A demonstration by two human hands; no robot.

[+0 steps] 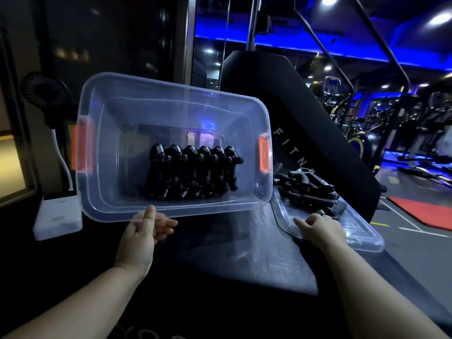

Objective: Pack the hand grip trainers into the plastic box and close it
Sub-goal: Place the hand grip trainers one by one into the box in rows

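1. the left hand (pixel 144 231) is grasping the plastic box (pixel 105 111) by its near long rim, the thumb lying up over the edge and the fingers curling beneath it.
2. the clear box is being held off the surface and tipped so that its open top is facing the camera.
3. a row of black hand grip trainers (pixel 193 171) is lying packed side by side against the bottom of the box, their metal springs showing at the upper and lower ends of the row.
4. an orange latch (pixel 264 155) is sitting at the right end of the box and a second orange latch (pixel 82 145) at the left end.
5. the right hand (pixel 320 228) is resting on the near corner of the clear lid (pixel 362 236), its fingers curling down; i cannot tell whether it is gripping the lid or only touching it.
6. the lid is lying flat on the grey padded surface (pixel 256 253), just to the right of the box.
7. a loose pile of grip trainers (pixel 308 189) is lying on the far part of the lid, just beyond the right hand.
8. a white power strip (pixel 56 216) is sitting to the left, below the box's left end, with a small black fan (pixel 45 90) standing behind it.
9. a large black fitness machine (pixel 281 94) is rising behind the box.
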